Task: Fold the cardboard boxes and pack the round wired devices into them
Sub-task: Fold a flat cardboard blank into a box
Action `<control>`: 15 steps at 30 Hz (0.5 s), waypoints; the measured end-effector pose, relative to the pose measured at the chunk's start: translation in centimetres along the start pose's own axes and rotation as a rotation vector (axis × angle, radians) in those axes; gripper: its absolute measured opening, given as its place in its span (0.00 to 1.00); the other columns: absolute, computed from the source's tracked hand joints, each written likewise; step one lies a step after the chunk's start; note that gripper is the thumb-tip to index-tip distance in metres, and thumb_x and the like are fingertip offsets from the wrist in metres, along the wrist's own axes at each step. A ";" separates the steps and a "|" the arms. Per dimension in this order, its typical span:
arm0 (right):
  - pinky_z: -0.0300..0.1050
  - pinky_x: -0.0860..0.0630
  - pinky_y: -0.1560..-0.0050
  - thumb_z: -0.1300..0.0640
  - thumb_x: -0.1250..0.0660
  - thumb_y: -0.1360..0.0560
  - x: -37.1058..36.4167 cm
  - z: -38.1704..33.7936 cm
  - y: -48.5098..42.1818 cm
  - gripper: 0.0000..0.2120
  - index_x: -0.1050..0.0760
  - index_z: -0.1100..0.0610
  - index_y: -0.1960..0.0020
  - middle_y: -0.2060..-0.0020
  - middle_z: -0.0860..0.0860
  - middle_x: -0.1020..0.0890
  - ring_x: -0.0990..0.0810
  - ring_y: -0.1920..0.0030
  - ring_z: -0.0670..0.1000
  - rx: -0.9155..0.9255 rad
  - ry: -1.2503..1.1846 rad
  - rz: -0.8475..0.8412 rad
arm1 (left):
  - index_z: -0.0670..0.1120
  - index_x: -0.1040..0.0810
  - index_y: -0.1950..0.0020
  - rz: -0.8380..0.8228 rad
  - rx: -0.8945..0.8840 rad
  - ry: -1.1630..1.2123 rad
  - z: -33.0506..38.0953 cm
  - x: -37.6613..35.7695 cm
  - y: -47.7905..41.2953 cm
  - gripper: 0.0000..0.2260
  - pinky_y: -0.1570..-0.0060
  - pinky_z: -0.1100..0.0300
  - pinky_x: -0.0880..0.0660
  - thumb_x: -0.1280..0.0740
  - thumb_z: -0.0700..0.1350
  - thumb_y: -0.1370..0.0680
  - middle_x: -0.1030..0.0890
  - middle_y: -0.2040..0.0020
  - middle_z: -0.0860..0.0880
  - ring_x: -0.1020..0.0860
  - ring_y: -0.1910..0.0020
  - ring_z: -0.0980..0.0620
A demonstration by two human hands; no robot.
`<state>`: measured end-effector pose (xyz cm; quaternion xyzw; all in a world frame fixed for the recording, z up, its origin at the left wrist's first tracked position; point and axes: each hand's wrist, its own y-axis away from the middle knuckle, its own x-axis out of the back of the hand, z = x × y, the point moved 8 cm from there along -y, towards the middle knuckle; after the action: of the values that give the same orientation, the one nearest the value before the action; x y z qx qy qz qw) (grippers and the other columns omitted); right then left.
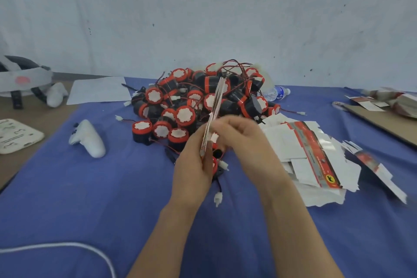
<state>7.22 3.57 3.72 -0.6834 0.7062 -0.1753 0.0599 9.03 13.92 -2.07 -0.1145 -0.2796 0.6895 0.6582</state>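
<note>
Clasping lower end of flat box stack (216, 101) in left grip (191, 165), pinching its edge with right grip (239, 135). Held edge-up, tilted, above surface (90, 198), just before device pile (180, 97). Probably light, thin, springy, slick. Best taken by edges, peeling single blank.

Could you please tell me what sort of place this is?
Probably a small hand-packing workstation: a heap of round black-and-red wired devices on a blue cloth-covered table, with loose flat white-and-red cardboard box blanks piled beside it.

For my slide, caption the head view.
Left hand and right hand hold flat boxes before the device pile on blue cloth.
</note>
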 end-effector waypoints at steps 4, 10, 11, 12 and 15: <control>0.36 0.27 0.66 0.57 0.34 0.23 -1.7 -7.5 0.5 0.09 0.21 0.53 0.62 0.73 0.44 0.22 0.26 0.71 0.42 0.287 0.200 -0.011 | 0.53 0.25 0.50 -0.018 -0.055 -0.092 0.3 -0.6 0.7 0.12 0.69 0.79 0.34 0.38 0.35 0.22 0.24 0.62 0.64 0.24 0.64 0.61; 0.44 0.22 0.59 0.56 0.37 0.22 -4.6 -4.9 1.7 0.07 0.24 0.56 0.56 0.65 0.49 0.21 0.22 0.64 0.48 0.191 0.755 -0.091 | 0.42 0.29 0.54 0.047 -0.048 0.004 0.8 0.5 0.1 0.03 0.65 0.68 0.29 0.36 0.38 0.26 0.25 0.63 0.53 0.27 0.68 0.72; 0.39 0.24 0.60 0.55 0.37 0.21 -2.2 -4.9 1.1 0.07 0.24 0.55 0.56 0.66 0.48 0.21 0.22 0.65 0.46 0.131 0.618 0.067 | 0.45 0.27 0.46 -0.015 -0.058 -0.067 1.0 0.1 0.3 0.07 0.65 0.73 0.30 0.37 0.38 0.23 0.22 0.58 0.51 0.26 0.64 0.73; 0.36 0.26 0.61 0.55 0.37 0.21 -0.2 -5.1 0.7 0.07 0.23 0.54 0.56 0.67 0.47 0.20 0.22 0.66 0.44 0.105 0.472 0.202 | 0.50 0.27 0.40 -0.084 -0.068 -0.117 1.0 -0.5 0.6 0.12 0.62 0.76 0.31 0.38 0.38 0.21 0.21 0.51 0.54 0.25 0.58 0.72; 0.35 0.25 0.60 0.56 0.36 0.22 -0.1 -6.0 0.4 0.06 0.21 0.54 0.55 0.68 0.43 0.21 0.22 0.65 0.43 0.198 0.466 0.229 | 0.43 0.28 0.33 -0.097 -0.165 -0.314 1.6 -1.4 1.1 0.17 0.53 0.74 0.33 0.37 0.36 0.22 0.26 0.36 0.49 0.25 0.44 0.55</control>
<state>4.92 4.69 9.15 -0.5310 0.7531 -0.3880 -0.0181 7.43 12.18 -1.63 -0.0454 -0.4397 0.6410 0.6274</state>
